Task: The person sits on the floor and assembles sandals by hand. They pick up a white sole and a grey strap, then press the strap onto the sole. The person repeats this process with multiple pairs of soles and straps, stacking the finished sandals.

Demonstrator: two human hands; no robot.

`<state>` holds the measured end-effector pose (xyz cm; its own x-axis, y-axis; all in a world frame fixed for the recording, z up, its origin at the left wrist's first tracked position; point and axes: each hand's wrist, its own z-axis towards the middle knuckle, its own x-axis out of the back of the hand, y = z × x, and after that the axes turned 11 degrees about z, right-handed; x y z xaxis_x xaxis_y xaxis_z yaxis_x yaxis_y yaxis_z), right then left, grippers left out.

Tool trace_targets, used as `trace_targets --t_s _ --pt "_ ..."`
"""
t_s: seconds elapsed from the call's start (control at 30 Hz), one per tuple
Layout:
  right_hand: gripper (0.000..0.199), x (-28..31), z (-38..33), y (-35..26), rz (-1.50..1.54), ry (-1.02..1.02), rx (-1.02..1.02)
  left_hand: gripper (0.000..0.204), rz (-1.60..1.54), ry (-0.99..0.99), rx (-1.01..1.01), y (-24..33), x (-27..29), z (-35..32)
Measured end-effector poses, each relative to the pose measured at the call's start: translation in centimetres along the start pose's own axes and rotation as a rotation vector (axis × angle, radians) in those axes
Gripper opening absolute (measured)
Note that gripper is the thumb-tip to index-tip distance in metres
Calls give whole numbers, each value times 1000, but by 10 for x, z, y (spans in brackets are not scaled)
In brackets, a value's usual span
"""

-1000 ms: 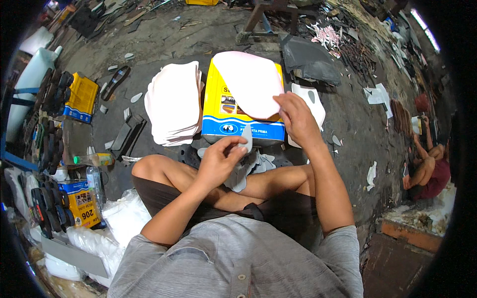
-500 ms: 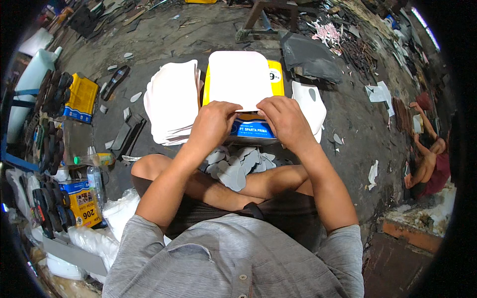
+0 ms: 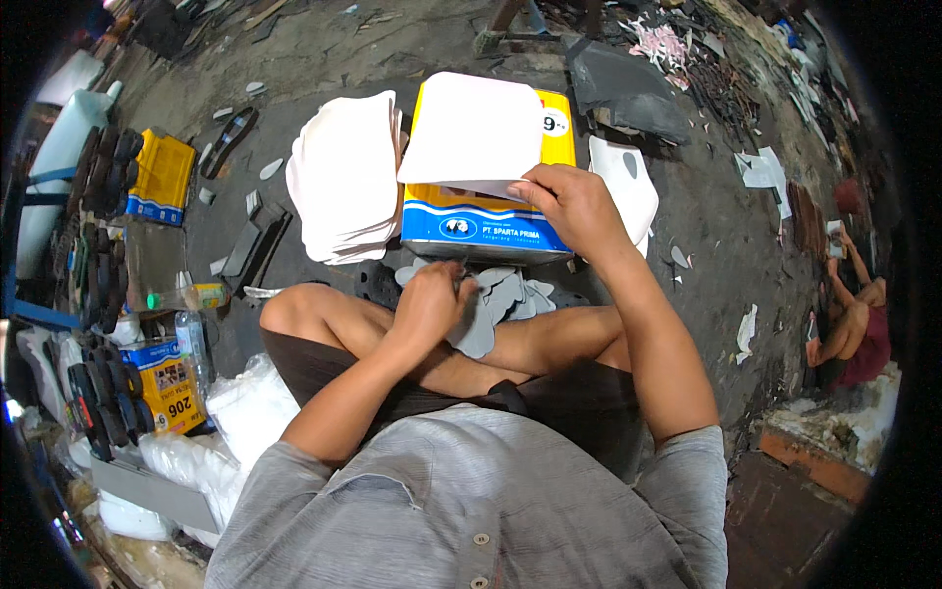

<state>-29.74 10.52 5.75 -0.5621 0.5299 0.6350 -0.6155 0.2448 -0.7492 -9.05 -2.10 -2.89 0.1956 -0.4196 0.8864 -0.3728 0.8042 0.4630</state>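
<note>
A white, round-cornered sheet [image 3: 471,128] lies on a yellow and blue tin [image 3: 422,228] in front of me. Its near edge lifts a little off the tin. My right hand [image 3: 579,206] pinches that sheet near its right corner, thumb underneath. Between my legs lies a heap of flat grey rounded pieces [image 3: 481,329]. Over the heap's left side is my left hand [image 3: 430,306], fingers curled and slightly blurred; whatever they hold cannot be made out.
Left of the tin stands a stack of white sheets [image 3: 343,177]. On its right lies another white sheet [image 3: 613,182] bearing a grey oval. A dark slab [image 3: 623,93] is beyond. Sandals hang on a blue rack [image 3: 44,187] at far left. Another person [image 3: 854,319] sits at right.
My left hand has let go of the white sheet and come down to the grey pieces. My right hand still grips the sheet, whose near edge has lifted and tilted.
</note>
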Motion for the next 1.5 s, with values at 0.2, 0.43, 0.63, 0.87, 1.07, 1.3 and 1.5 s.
trace_targets --t_s 0.2,0.43,0.63,0.87,1.07,1.3,1.5 --pt "32 -6 -5 -6 -32 -82 74 36 213 -128 94 -26 -41 13" --pt "33 -26 -81 -37 473 31 -248 46 -1075 -328 294 -6 21 -15" --pt "24 -75 -111 -39 952 -43 -693 30 -1114 0 258 29 26 -31" --pt "35 -24 -65 -18 -294 102 224 40 -897 -129 317 17 36 -23" --pt "28 2 -25 -3 -205 -312 51 22 -563 -50 85 36 46 -14" --pt "15 24 8 -10 -191 -118 238 15 -245 242 -124 46 28 49" --pt "15 20 -1 -7 -166 -192 226 20 -77 398 -210 45 18 47"
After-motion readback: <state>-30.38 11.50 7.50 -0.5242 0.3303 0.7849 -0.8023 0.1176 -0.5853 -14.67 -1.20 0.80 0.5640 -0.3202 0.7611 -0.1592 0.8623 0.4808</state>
